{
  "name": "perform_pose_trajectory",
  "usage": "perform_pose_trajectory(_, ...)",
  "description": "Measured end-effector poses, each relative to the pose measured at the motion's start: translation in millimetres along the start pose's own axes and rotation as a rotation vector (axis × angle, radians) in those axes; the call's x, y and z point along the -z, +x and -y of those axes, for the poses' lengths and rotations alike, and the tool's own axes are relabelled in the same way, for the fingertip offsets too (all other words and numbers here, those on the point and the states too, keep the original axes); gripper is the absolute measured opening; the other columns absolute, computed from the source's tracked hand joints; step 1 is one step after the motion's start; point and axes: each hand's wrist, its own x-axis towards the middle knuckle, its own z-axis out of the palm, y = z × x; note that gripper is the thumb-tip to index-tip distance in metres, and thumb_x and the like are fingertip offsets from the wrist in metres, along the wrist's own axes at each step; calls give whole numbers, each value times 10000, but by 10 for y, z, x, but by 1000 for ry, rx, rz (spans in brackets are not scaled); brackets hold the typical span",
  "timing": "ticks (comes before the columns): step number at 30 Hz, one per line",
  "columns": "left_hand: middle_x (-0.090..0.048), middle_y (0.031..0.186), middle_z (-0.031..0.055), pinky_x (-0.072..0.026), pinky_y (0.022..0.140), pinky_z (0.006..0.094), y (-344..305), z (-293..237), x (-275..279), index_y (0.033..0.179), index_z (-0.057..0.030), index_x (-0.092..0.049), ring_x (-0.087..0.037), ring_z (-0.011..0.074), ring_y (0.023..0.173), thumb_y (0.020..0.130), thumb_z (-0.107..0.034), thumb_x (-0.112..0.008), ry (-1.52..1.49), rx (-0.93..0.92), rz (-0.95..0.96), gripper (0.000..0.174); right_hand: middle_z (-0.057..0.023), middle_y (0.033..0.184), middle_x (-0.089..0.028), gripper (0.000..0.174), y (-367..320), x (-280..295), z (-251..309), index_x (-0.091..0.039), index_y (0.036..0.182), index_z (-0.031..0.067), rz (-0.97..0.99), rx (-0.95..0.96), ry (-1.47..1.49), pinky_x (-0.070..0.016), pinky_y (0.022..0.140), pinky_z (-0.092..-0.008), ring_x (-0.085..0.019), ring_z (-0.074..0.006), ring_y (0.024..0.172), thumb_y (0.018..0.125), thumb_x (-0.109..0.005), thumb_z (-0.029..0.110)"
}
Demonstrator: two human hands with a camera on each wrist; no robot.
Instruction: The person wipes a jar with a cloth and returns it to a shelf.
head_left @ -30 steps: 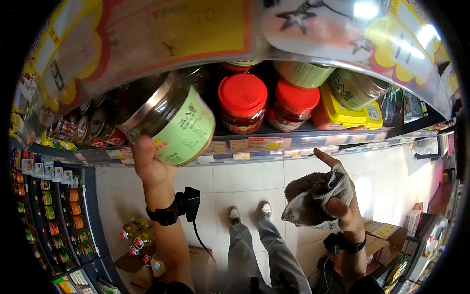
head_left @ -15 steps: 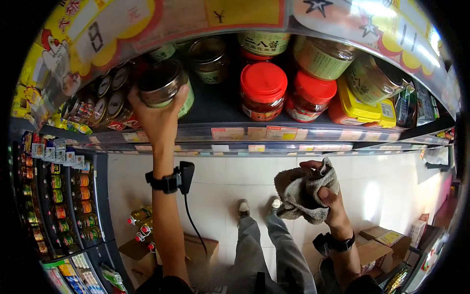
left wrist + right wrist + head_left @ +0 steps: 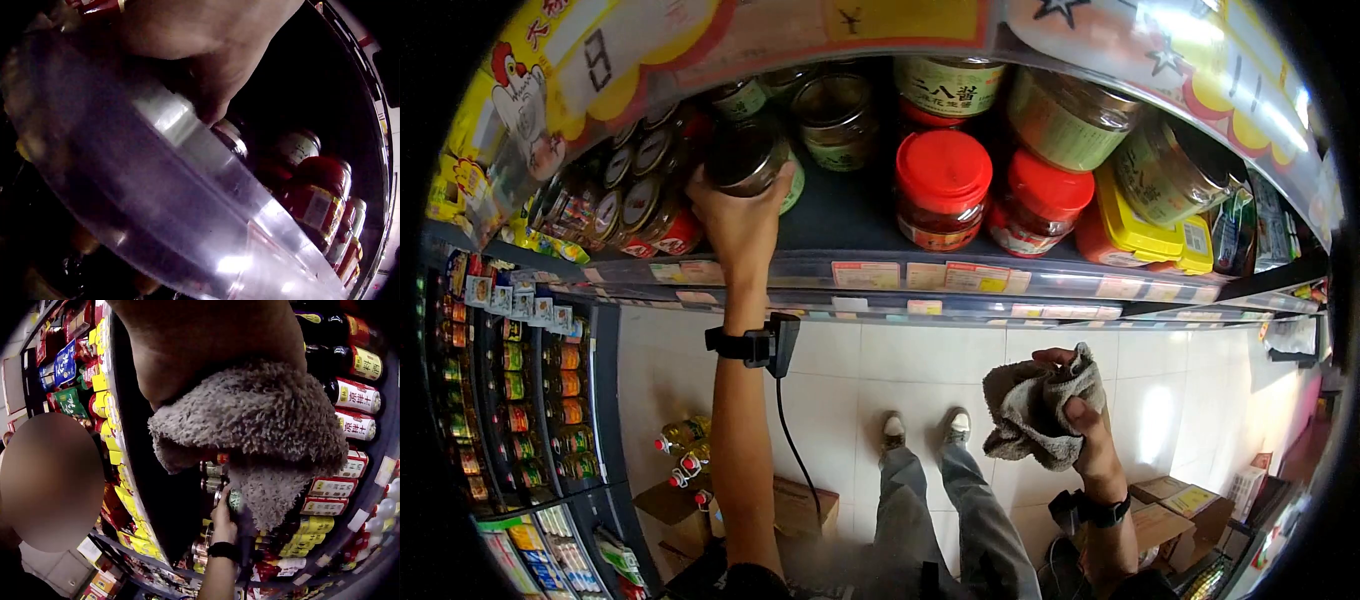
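Observation:
On the left part of the shelf, my left hand (image 3: 738, 220) grips a dark-lidded jar (image 3: 747, 158) with a green label, thumb and fingers around its sides. The jar stands upright among similar jars, one of them (image 3: 835, 115) just to its right. In the left wrist view the hand (image 3: 212, 44) shows at the top, above a clear plastic strip (image 3: 187, 162); its fingertips are mostly hidden. Away from the shelf, over the floor, my right hand (image 3: 1097, 450) holds a crumpled grey cloth (image 3: 1040, 405). The cloth (image 3: 250, 419) covers the fingers in the right wrist view.
Red-lidded jars (image 3: 943, 185), a yellow-lidded tub (image 3: 1140, 220) and tilted green-label jars (image 3: 1165, 170) sit to the right on the shelf. Small jars (image 3: 640, 200) crowd the left. A price-sign strip (image 3: 800, 40) hangs above the shelf front. Cardboard boxes (image 3: 1170, 510) stand on the floor.
The left hand has carried the jar from the shelf's front edge back among the other jars and turned it upright. The right hand still holds the cloth, with its index finger now less extended.

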Motion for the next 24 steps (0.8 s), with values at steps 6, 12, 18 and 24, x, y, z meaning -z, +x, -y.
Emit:
perform_pose_trajectory(6,-489,1307,271,-410,1032,464,-33,-542,210,1364,79,-384,-510,366,1205,728,-300,-866,166,-185,-49,884,-147,1240,-600,784,-83,152,-16,-462,1344,-73,6,-13,-74,-441,1011,-355,-580,-218,1129,798,-728,423)
perform_pose_trajectory(12,-569,1326,195,-458,1022,381,160,-1506,-257,1320,36,-480,-566,261,1203,771,-284,-850,-534,-332,449,735,-175,1239,-597,869,-180,211,32,-455,1342,-73,-48,-22,-139,-452,998,-374,-582,-251,1138,770,-746,514)
perform_pose_trajectory(18,-671,1194,125,-494,954,356,272,-1563,-631,1229,-4,-574,-642,204,1072,734,-219,-871,-586,-601,405,616,-192,1227,-599,862,-311,401,-15,-445,1344,-70,-74,-10,-144,-465,987,-381,-591,-267,1130,774,-746,502)
perform_pose_trajectory(24,-689,1140,104,-508,920,337,112,-1439,-366,1214,16,-599,-657,195,1018,725,-243,-886,-513,-265,317,623,-168,1232,-601,721,-317,504,-39,-451,1344,-58,-21,-78,-101,-456,1007,-381,-575,-244,1153,835,-734,367)
